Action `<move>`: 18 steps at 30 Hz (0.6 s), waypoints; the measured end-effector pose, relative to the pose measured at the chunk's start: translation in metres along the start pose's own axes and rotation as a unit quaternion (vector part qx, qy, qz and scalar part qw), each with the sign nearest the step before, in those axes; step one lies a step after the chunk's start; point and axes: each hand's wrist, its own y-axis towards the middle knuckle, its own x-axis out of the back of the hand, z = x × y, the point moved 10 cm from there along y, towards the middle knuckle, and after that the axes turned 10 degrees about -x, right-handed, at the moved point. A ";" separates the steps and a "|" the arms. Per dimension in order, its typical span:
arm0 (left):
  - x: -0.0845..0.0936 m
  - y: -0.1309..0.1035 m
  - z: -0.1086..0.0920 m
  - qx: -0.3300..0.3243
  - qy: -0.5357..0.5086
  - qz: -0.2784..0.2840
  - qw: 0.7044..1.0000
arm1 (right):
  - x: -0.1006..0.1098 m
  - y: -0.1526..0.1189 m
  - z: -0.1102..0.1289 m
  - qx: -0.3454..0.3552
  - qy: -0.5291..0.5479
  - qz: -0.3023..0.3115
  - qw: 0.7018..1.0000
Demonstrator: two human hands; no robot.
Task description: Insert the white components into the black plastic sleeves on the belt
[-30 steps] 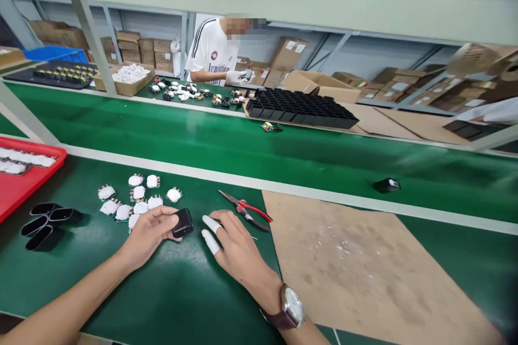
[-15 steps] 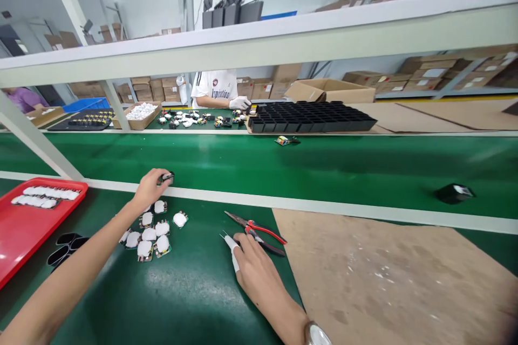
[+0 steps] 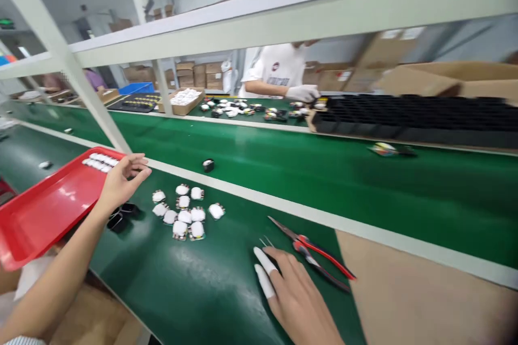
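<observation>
My left hand is raised with its fingers apart over the right edge of the red tray, holding nothing. White-topped parts lie in rows in that tray. My right hand rests on the green bench, with white covers on two fingers. Thin metal tips stick out by its fingers; what they belong to is hidden. Red-handled pliers lie just beyond this hand. Several white-topped circuit pieces sit between my hands. A black housing stands on the green belt.
Black housings are beside the tray. A board covers the right of the bench. Across the belt a person's gloved hand is near a block of black housings. A slanted white post rises behind the tray.
My left hand has let go of the small black housing on the belt and moved left to the tray. The view has turned left. My right hand stays near the pliers.
</observation>
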 end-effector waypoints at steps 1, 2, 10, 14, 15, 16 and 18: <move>0.023 -0.013 0.000 0.014 0.038 0.007 0.999 | -0.003 0.001 0.002 0.013 0.002 0.002 1.000; 0.041 -0.027 0.003 0.029 0.085 0.032 0.995 | -0.005 0.003 0.005 0.026 0.002 0.003 1.000; 0.060 -0.134 0.052 -0.021 0.339 0.188 0.922 | -0.039 0.070 0.033 0.021 -0.005 0.068 0.997; 0.039 -0.127 0.027 -0.091 0.342 0.171 0.919 | -0.073 0.110 0.034 -0.031 0.025 0.124 0.992; 0.036 -0.123 0.016 -0.105 0.329 0.164 0.924 | -0.077 0.114 0.035 -0.031 0.027 0.132 0.990; 0.033 -0.118 0.004 -0.118 0.307 0.160 0.931 | -0.079 0.113 0.036 -0.028 0.028 0.139 0.990; 0.028 -0.113 -0.018 -0.141 0.249 0.156 0.945 | -0.075 0.103 0.035 -0.013 0.034 0.155 0.987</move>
